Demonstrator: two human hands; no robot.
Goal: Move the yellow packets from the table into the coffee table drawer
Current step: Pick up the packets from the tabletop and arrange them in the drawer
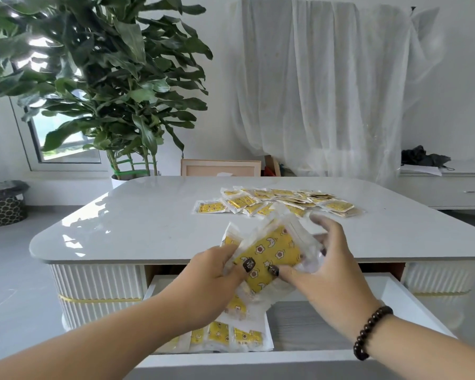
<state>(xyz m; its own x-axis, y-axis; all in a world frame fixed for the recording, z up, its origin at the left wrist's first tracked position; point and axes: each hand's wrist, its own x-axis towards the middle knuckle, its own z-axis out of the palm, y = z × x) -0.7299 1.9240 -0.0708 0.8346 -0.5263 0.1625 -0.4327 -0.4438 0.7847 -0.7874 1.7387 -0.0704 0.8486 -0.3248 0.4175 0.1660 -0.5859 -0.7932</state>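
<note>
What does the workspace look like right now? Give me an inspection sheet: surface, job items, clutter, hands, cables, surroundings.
Surface: white glossy table, mostly bare on its left half.
Job's things: pile of packets on the table's far right; held bunch above the open drawer; more stored packets lie at the drawer's left.
Clutter: nothing seen on the table besides packets.
Grippers: left hand and right hand both grip the held bunch; a bracelet is on the right wrist.
Cables: nothing seen.
Surroundings: plant far left, draped sheet behind, bin on the floor at left, side cabinet at right with dark items on top.
</note>
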